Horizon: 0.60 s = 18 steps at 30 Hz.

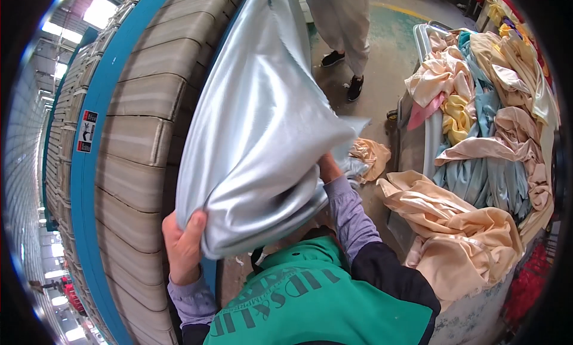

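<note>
A large sheet of shiny pale blue-silver satin cloth (256, 118) hangs in front of me, stretching up past the top of the view. My left hand (184, 240) pinches its lower left edge, thumb on the near face. At the cloth's right side, my right hand (327, 166) is mostly behind the fabric; only the wrist and the back of the hand show, and its fingers are hidden. The cloth bunches into folds between the two hands and sags at the bottom.
Left of the cloth runs a machine with padded beige slats (140, 130) and a blue frame (89, 184). On the right stands a grey bin (427, 136) heaped with cloths; peach cloth (453, 237) spills over nearby. Another peach cloth (370, 157) lies on the floor. A person (343, 22) stands ahead.
</note>
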Each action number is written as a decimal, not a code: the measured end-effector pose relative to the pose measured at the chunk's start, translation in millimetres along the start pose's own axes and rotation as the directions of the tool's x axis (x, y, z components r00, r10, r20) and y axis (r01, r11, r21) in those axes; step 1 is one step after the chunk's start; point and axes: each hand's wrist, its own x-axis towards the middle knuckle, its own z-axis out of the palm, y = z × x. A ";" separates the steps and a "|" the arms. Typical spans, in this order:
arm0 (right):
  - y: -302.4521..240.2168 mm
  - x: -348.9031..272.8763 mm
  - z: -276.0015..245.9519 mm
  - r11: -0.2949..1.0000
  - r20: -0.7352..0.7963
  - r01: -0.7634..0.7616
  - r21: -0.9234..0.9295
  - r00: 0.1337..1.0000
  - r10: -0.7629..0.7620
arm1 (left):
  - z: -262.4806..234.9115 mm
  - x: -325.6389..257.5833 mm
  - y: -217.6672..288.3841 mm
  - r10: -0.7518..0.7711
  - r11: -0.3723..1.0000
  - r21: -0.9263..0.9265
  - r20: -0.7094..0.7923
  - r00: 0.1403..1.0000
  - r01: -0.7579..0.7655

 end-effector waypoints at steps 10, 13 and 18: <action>6.7 -129.6 -15.3 0.916 0.497 -0.329 0.231 0.849 0.180 | -18.3 55.8 -88.2 -0.305 0.884 -0.387 -0.052 0.951 0.262; 21.6 -158.8 -11.1 0.955 0.444 0.031 -0.294 0.890 0.108 | -11.8 57.1 -109.3 -0.317 0.874 -0.374 0.041 0.948 0.309; 14.6 -139.8 -3.4 0.756 0.329 0.042 -0.653 0.915 0.233 | -15.9 67.3 -106.4 -0.203 0.977 0.087 0.125 0.971 0.193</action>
